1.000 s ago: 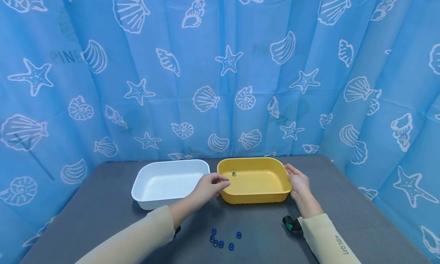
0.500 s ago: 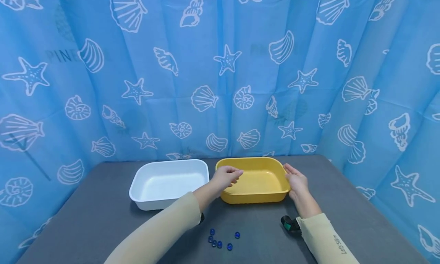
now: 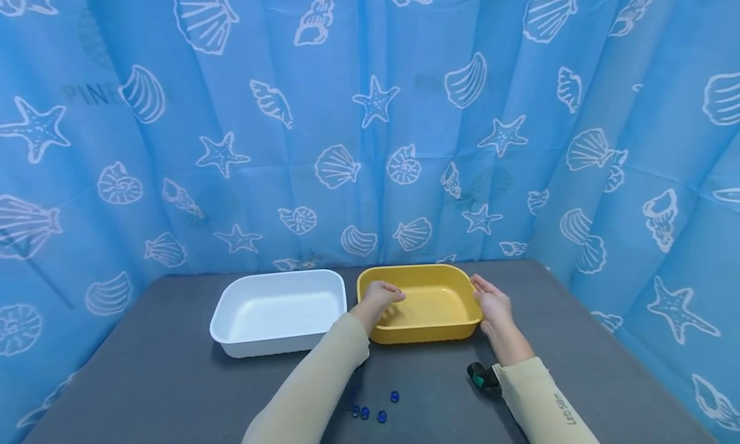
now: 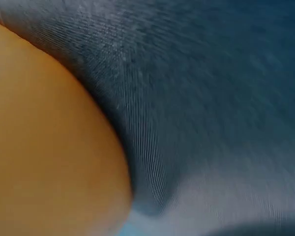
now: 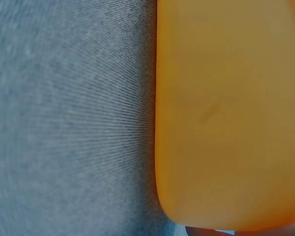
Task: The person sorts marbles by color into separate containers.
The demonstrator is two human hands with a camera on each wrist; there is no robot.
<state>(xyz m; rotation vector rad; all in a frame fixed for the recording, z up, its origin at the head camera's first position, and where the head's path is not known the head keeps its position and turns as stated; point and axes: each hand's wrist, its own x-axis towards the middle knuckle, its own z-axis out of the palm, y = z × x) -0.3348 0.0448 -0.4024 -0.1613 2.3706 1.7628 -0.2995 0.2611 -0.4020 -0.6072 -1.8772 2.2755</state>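
A yellow rectangular basin (image 3: 424, 335) stands on the grey table. My left hand (image 3: 378, 296) reaches over its left end, thumb and fingertips pinched together just inside. The marble seen at these fingertips earlier is hidden now. My right hand (image 3: 494, 306) holds the basin's right end, fingers along the outer wall. In the right wrist view the basin's wall (image 5: 231, 118) fills the right side. The left wrist view shows a close, blurred yellow wall (image 4: 49, 137). Several blue glass marbles (image 3: 382, 417) lie on the table in front, some partly behind the left sleeve.
A white basin (image 3: 277, 347) of similar shape stands left of the yellow one. A black wrist strap with a green patch (image 3: 481, 376) is at the right wrist. The grey cloth-covered table (image 3: 139, 380) ends at a blue curtain (image 3: 358, 123) with seashell prints.
My left hand moved right from the yellow basin's left rim to over its inside, then dipped slightly. It now covers the spot where a marble lay. The right hand stays on the basin.
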